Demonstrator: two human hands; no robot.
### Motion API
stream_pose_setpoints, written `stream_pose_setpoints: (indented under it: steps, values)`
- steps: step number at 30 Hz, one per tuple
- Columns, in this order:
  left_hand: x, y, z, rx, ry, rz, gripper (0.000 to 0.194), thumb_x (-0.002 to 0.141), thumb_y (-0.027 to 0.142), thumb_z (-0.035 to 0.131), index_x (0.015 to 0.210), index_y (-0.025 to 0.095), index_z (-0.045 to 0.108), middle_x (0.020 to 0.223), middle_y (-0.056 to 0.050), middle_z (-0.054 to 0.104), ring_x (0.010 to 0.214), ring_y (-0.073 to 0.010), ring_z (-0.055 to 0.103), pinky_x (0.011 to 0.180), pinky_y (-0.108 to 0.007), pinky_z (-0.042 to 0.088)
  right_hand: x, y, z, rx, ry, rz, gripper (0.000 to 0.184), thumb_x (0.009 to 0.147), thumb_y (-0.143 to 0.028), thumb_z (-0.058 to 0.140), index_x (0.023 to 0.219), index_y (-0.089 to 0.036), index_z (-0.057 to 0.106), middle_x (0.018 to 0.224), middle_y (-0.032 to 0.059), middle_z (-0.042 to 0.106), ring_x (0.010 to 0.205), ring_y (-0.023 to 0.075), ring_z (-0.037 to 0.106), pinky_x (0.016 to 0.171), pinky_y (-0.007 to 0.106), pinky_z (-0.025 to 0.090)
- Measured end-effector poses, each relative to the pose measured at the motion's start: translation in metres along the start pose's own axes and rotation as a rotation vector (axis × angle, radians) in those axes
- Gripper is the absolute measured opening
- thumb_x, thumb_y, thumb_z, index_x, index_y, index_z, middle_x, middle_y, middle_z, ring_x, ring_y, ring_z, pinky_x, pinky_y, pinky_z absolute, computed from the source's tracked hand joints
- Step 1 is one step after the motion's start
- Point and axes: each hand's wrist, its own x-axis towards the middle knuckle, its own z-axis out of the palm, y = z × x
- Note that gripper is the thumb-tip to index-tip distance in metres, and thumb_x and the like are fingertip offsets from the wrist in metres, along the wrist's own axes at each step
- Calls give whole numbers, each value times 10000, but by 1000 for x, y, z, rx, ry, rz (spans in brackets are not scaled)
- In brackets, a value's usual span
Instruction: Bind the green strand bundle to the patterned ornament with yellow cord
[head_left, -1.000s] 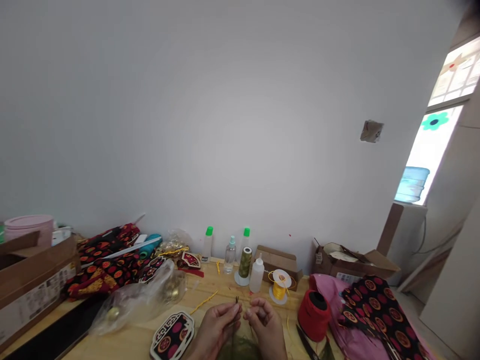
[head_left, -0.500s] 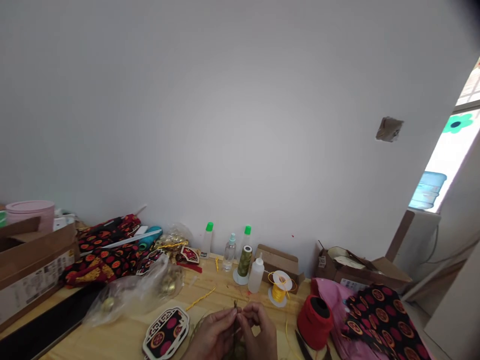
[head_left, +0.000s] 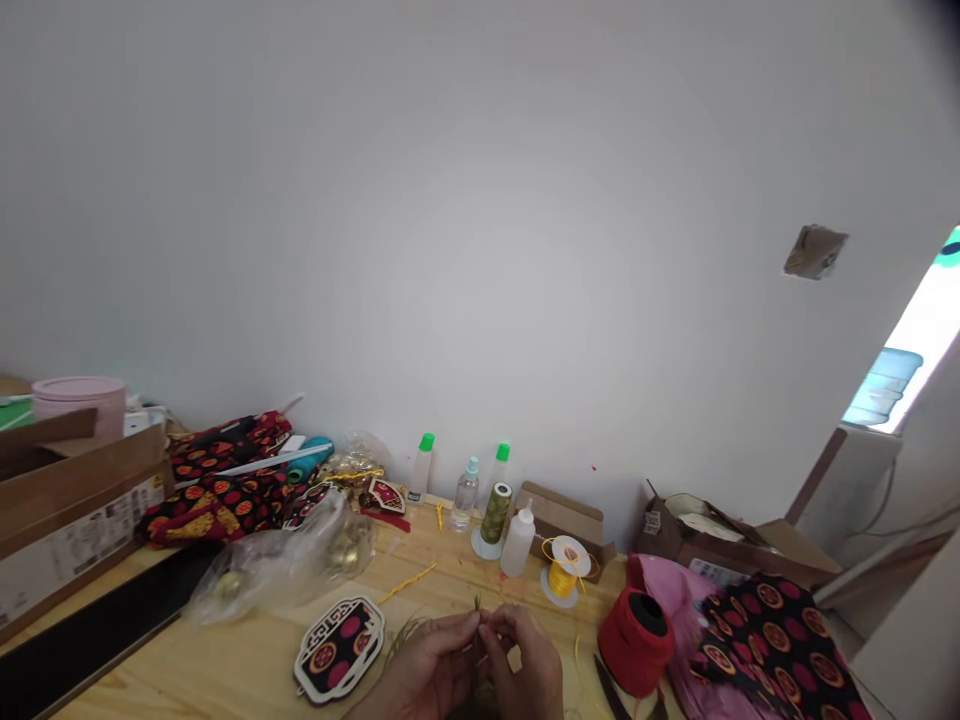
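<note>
My left hand (head_left: 433, 662) and my right hand (head_left: 529, 662) meet at the bottom middle, fingertips pinched close together. Between them is a bundle of olive-green thread (head_left: 478, 604), its short ends poking up above the fingers. More loose olive strands (head_left: 406, 634) fan out beside the left hand; the lower part of the bundle is hidden by the hands. Left of my hands lies a white-framed ornament (head_left: 341, 650) with dark patterned fabric and a yellow cord (head_left: 409, 581). Behind the hands stands a spool of olive thread (head_left: 496, 514).
A white squeeze bottle (head_left: 518, 543), a clear bottle (head_left: 465, 497) and a yellow cord spool (head_left: 564, 578) stand behind. Right are a red thread cone (head_left: 636, 645), dark scissors (head_left: 612, 688) and patterned fabric (head_left: 780, 640). Left are plastic bags (head_left: 262, 570) and a cardboard box (head_left: 82, 530).
The camera view has shifted slightly, so the table items appear a little to the right. My hands stay together on the thread bundle, with only small finger movement.
</note>
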Motion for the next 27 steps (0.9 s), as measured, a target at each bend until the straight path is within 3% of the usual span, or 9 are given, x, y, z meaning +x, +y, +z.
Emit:
stream_pose_setpoints:
  steps: [5, 12, 17, 21, 27]
  values:
    - [-2, 0, -2, 2, 21, -42, 124, 695, 137, 548, 700, 74, 655, 704, -102, 653, 675, -162, 584, 722, -272, 400, 1, 3, -7, -35, -143, 33, 66, 691, -204, 546, 629, -192, 528, 583, 1, 585, 518, 128, 536, 488, 197, 408]
    - [-6, 3, 2, 62, 36, -16, 113, 681, 138, 567, 692, 77, 661, 671, -93, 652, 677, -160, 576, 709, -268, 399, -1, 4, -6, 44, -176, 59, 24, 698, -206, 545, 718, -193, 541, 644, 8, 606, 543, 129, 551, 517, 201, 427]
    - [-7, 4, 4, 134, -17, 27, 127, 692, 145, 557, 697, 74, 662, 718, -110, 648, 699, -155, 564, 710, -263, 390, 4, -7, -14, 70, -68, 82, 81, 664, -243, 585, 722, -187, 587, 616, 7, 588, 528, 129, 510, 517, 214, 416]
    - [-6, 2, 3, 155, -10, 7, 93, 671, 143, 583, 664, 87, 658, 721, -103, 633, 734, -161, 553, 654, -244, 390, 9, -14, -19, 247, -107, 203, 153, 702, -283, 540, 646, -162, 615, 619, 26, 557, 572, 137, 510, 505, 214, 417]
    - [-8, 3, 5, 187, -61, -24, 112, 667, 164, 590, 641, 71, 648, 623, -77, 594, 588, -129, 538, 602, -241, 380, 10, -15, -18, 535, -199, 348, 178, 652, -323, 598, 660, -150, 637, 633, 29, 561, 559, 133, 520, 522, 239, 444]
